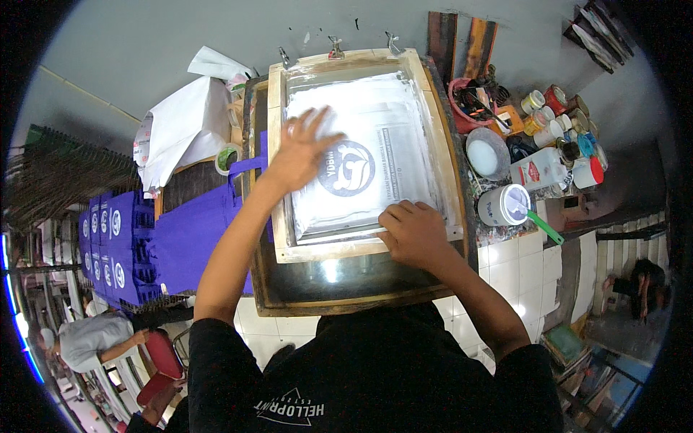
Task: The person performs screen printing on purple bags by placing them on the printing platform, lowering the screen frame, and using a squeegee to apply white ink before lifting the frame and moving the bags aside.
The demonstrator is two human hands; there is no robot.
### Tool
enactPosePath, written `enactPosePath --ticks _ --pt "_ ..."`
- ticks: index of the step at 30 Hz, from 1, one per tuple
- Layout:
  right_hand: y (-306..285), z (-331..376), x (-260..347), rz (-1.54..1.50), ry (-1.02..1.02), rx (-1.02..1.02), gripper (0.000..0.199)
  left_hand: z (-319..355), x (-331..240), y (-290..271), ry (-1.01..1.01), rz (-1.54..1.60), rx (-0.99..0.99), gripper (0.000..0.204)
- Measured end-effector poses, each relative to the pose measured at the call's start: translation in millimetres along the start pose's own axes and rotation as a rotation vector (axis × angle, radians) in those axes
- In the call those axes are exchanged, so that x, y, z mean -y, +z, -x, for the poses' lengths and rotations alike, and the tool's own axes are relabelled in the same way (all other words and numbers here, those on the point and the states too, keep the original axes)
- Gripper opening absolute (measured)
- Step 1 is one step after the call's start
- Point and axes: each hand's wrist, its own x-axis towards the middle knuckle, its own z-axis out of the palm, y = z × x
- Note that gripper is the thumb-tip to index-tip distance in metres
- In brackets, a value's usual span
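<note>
A wooden-framed printing screen (424, 137) lies on the dark board (346, 278) in front of me, its mesh smeared with white ink. A round emblem and lines of lettering show through the mesh. My left hand (302, 153) is over the left part of the mesh, fingers spread and a little blurred, with nothing visible in it. Whether it touches the mesh I cannot tell. At the near right, my right hand (415, 231) has its fingers curled over the frame's near rail. Purple fabric (191, 238) extends from the board's left side, with a purple strap (247, 165) near the frame.
Metal clamps (336, 47) line the frame's far edge. To the right stand a white tub (498, 206) with a green-handled tool (545, 227), a bowl (487, 154), a white jug (538, 168) and several jars. White sheets (184, 126) and printed purple bags (108, 249) are left. A seated person (101, 343) is lower left.
</note>
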Motion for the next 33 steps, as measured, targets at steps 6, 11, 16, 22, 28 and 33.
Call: enactPosePath --ticks 6,11,16,22,28,33 --pt "-1.9 -0.1 0.4 0.012 -0.012 -0.017 0.021 -8.9 2.2 -2.3 -0.32 -0.314 -0.082 0.05" --pt "-2.1 -1.1 3.1 0.026 0.009 0.004 0.019 3.6 -0.5 13.9 -0.058 -0.266 0.059 0.051" --pt "-1.3 2.5 2.7 0.033 -0.005 -0.028 0.021 12.1 15.2 -18.2 -0.384 -0.205 -0.18 0.05" --pt "0.9 2.1 1.0 0.028 -0.037 -0.077 0.022 60.7 -25.2 -22.5 0.018 0.036 0.067 0.056" --pt "0.2 2.2 1.5 0.051 -0.044 -0.075 0.022 59.2 -24.4 -33.9 -0.112 0.061 0.032 0.03" --pt "0.7 3.3 1.5 0.046 -0.049 -0.087 0.023 60.6 -26.4 -24.2 -0.113 0.011 0.118 0.028"
